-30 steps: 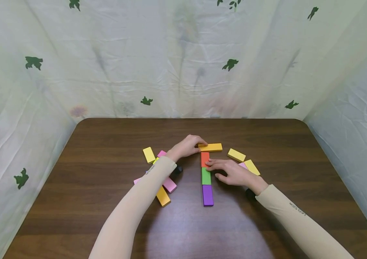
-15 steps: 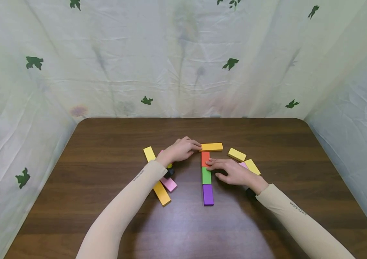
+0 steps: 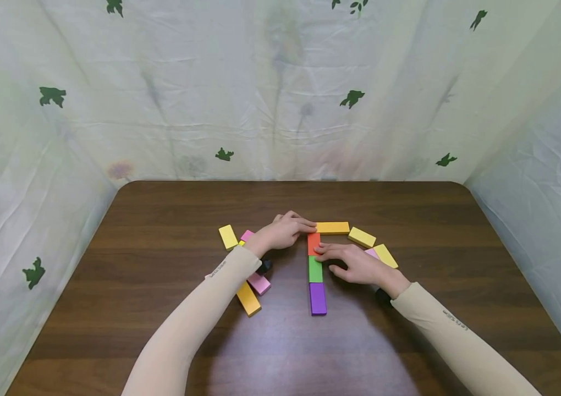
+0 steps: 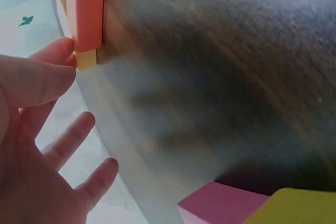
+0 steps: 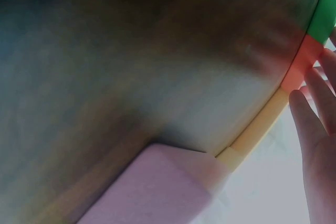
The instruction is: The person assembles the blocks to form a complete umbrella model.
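Note:
An orange block lies crosswise beyond a column of a red block, a green block and a purple block. My left hand has its fingertips at the left end of the orange block. In the left wrist view the fingers of the left hand are stretched out, gripping nothing, with the red block close beyond the fingertips. My right hand rests its fingertips where red and green meet. The right wrist view shows the right hand only partly.
To the right lie a yellow block, a second yellow block and a pink block partly behind the right hand. Left of the column are a yellow block, a pink block and an orange block, with others under the left forearm.
The left hand first drew back leftward, then came right again with its fingertips at the orange block's end. That block has slid right, close to the yellow one. The right hand has stayed put.

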Tool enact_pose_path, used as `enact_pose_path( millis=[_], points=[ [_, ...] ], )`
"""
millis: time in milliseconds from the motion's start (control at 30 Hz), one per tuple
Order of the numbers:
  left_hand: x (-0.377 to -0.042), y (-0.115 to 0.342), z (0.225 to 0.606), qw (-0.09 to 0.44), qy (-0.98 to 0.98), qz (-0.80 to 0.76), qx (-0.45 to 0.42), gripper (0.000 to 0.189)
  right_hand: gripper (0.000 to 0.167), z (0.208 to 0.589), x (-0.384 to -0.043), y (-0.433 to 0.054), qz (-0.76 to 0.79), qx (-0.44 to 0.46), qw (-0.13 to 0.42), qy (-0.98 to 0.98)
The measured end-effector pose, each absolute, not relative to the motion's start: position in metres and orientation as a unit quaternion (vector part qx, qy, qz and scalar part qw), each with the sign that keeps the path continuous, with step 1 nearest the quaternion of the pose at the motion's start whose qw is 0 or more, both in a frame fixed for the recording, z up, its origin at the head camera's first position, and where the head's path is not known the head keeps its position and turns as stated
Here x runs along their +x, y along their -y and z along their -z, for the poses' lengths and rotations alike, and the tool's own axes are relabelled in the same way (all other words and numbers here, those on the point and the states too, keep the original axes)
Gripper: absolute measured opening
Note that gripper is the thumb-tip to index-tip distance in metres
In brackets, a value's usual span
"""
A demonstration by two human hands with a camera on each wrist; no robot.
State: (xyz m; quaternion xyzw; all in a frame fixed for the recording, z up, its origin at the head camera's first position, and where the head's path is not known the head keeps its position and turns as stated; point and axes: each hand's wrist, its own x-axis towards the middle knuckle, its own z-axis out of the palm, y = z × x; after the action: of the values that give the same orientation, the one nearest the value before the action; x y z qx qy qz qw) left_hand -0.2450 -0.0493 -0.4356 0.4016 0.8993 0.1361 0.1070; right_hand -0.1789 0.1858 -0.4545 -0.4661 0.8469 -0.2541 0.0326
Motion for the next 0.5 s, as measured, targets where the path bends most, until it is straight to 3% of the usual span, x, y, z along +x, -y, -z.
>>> enact_pose_path(
  millis=[500],
  points=[
    [-0.2415, 0.056, 0.4349, 0.126, -0.903, -0.133, 0.388, 0.045, 0.033, 0.4527, -0.1778, -0.1855, 0.252, -0.462, 0.039, -0.849]
  ],
)
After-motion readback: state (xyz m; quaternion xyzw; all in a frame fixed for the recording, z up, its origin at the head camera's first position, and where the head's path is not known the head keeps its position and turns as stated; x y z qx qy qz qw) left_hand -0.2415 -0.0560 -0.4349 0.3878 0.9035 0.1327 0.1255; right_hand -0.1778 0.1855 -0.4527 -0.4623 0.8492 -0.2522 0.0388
